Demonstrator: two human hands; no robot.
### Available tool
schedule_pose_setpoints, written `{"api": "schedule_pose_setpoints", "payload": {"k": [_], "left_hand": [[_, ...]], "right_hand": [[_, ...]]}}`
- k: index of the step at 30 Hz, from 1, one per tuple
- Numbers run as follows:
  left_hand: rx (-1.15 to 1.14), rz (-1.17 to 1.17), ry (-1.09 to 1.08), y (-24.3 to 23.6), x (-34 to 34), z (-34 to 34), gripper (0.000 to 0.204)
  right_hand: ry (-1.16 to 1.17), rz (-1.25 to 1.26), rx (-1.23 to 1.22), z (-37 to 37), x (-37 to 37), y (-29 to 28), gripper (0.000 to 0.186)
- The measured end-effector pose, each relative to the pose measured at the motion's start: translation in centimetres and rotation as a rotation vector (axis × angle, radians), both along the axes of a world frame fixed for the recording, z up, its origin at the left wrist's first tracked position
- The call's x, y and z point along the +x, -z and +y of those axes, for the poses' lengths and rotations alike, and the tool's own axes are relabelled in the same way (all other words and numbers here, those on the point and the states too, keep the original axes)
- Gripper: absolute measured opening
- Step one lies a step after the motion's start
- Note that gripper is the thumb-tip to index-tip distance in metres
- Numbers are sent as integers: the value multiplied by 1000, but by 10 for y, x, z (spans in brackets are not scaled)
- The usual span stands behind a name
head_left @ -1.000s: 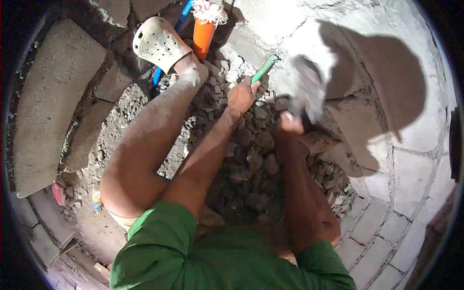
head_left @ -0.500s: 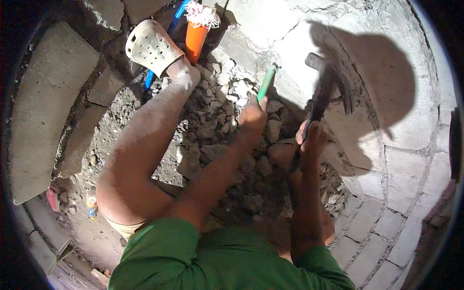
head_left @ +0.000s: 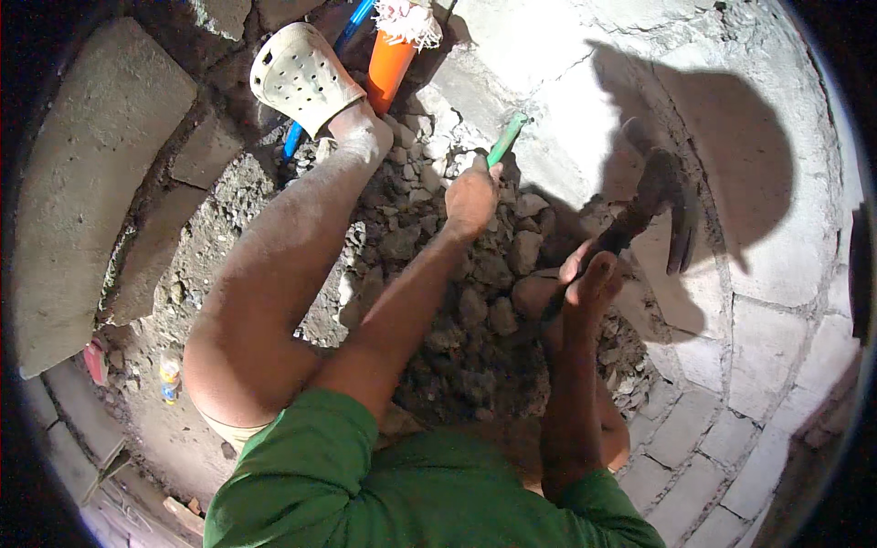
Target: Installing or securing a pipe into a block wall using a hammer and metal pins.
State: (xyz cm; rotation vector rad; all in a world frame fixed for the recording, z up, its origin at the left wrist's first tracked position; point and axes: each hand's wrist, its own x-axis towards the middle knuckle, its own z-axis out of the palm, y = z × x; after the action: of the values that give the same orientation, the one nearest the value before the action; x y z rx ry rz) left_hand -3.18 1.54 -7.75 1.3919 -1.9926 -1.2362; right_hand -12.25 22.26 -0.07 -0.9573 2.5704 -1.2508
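Observation:
My left hand (head_left: 472, 195) is wrapped round a green chisel (head_left: 507, 139), which tilts up and to the right, its far end against the pale stone (head_left: 559, 119). The exact contact is too bright to make out. On the right, my right hand (head_left: 592, 277) grips the handle of a dark claw hammer (head_left: 656, 180). The hammer's head is raised apart from the chisel, with the curved claw toward the right. Broken rubble (head_left: 429, 173) lies around and below my left hand.
A cream perforated clog (head_left: 306, 78) is on my left foot. Beside it stands an orange cone-shaped container (head_left: 390, 68) with a white fringed top, and a blue rod (head_left: 353, 26) lies behind. Stone slabs (head_left: 96, 183) line the left; a small bottle (head_left: 170, 376) is near my knee.
The hammer has swung to the right and tipped back, away from the chisel. My left hand still holds the chisel in nearly the same spot. The whole view has shifted slightly.

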Motion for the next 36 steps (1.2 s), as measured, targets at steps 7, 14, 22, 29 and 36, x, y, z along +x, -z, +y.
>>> {"api": "schedule_pose_setpoints", "payload": {"k": [7,14,22,29,36], "left_hand": [[-29,59,-52,13,3,-2,41],[44,27,-17,2,14,-7,39],[132,89,97,33,-49,40,37],[275,25,99,116,-35,130,47],[410,188,-92,42,47,29,60]], "right_hand": [[-104,-127,461,-112,11,11,48],[-287,482,429,-63,-15,-14,22],[42,-95,412,-60,-43,11,54],[-123,-96,173,9,-3,-3,37],[-270,114,404,96,26,63,25]]}}
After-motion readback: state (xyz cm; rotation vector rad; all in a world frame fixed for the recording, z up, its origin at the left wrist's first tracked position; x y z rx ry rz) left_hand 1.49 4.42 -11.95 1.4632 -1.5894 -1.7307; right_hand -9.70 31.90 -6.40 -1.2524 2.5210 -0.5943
